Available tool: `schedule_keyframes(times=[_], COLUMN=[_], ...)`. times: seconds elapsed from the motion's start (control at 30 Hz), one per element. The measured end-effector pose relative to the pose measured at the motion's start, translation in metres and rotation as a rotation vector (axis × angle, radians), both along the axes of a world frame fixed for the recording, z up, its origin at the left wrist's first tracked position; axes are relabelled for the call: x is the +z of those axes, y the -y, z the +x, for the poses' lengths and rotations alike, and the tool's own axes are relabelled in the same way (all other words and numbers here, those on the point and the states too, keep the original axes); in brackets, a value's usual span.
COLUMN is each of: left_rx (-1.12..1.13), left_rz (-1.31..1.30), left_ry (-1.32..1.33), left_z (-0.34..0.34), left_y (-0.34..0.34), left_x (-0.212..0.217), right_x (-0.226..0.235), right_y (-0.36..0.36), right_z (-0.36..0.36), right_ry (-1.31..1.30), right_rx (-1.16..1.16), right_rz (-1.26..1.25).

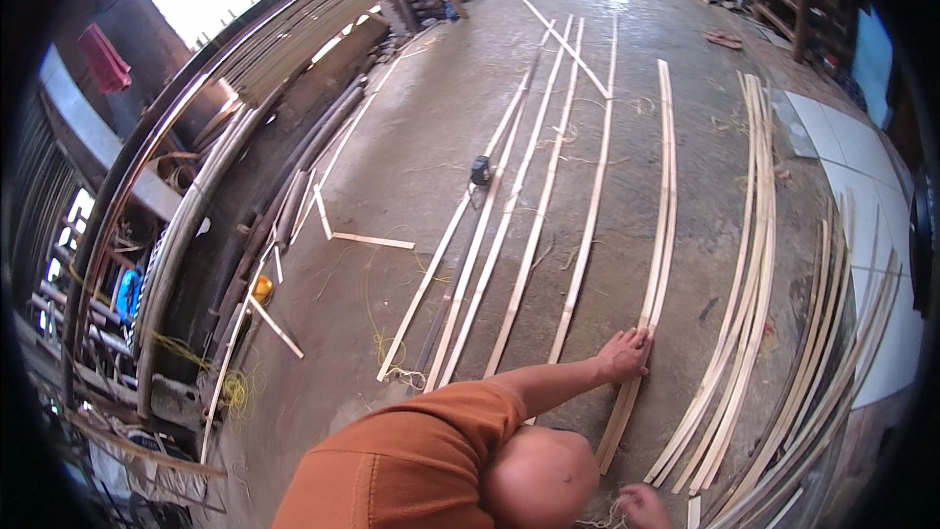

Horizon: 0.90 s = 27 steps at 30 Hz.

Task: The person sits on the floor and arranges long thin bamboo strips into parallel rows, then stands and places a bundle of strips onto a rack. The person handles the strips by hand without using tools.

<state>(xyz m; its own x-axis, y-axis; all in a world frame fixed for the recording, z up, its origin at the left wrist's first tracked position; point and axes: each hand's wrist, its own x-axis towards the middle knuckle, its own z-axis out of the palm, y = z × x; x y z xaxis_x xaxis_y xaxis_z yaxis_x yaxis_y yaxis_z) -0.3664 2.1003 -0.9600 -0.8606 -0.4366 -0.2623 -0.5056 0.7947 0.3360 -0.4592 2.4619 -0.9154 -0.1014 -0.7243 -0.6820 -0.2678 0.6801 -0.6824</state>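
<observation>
My left hand (627, 353) reaches out from an orange sleeve and lies on the near end of a long pale bamboo strip pair (664, 206), fingers closed over it. The strips run away from me across the concrete floor (431, 137). My right hand (641, 506) is low at the picture's edge, partly cut off, next to some loose fibres; whether it holds anything is hidden. A bare knee (539, 475) sits between the two hands.
Several more long strips (534, 225) lie side by side to the left, with a small black object (480, 171) among them. Bundles of strips (749, 264) lie to the right. Curved bamboo poles (196, 196), short offcuts (372, 240) and yellow cord (235, 392) crowd the left.
</observation>
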Motion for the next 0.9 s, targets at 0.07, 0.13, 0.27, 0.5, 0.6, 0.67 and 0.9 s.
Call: schedule_keyframes(times=[0.07, 0.13, 0.27, 0.5, 0.6, 0.67, 0.9], left_rx=[-0.005, -0.008, -0.019, -0.075, 0.006, -0.004, -0.003], left_rz=[-0.001, 0.002, 0.041, -0.027, -0.015, 0.002, 0.026], left_ry=[0.011, 0.022, 0.069, 0.081, 0.126, 0.128, 0.145], left_z=[-0.003, -0.004, -0.006, -0.026, -0.009, -0.017, -0.018], left_y=[-0.002, -0.001, 0.006, 0.001, 0.003, 0.001, -0.003], left_x=[0.000, -0.003, -0.012, -0.005, -0.033, -0.025, -0.009], right_x=[-0.006, -0.015, -0.003, 0.003, -0.005, -0.003, 0.009], right_y=[0.012, 0.029, 0.058, 0.052, 0.052, 0.051, 0.047], right_z=[-0.028, -0.048, -0.036, -0.039, -0.026, -0.029, -0.019], right_ry=[-0.193, -0.601, -0.905, -0.688, -0.640, -0.611, -0.895], right_rx=[-0.117, -0.270, -0.202, -0.279, -0.270, -0.293, -0.658], right_rz=[-0.057, -0.053, 0.020, 0.026, -0.044, -0.019, -0.175])
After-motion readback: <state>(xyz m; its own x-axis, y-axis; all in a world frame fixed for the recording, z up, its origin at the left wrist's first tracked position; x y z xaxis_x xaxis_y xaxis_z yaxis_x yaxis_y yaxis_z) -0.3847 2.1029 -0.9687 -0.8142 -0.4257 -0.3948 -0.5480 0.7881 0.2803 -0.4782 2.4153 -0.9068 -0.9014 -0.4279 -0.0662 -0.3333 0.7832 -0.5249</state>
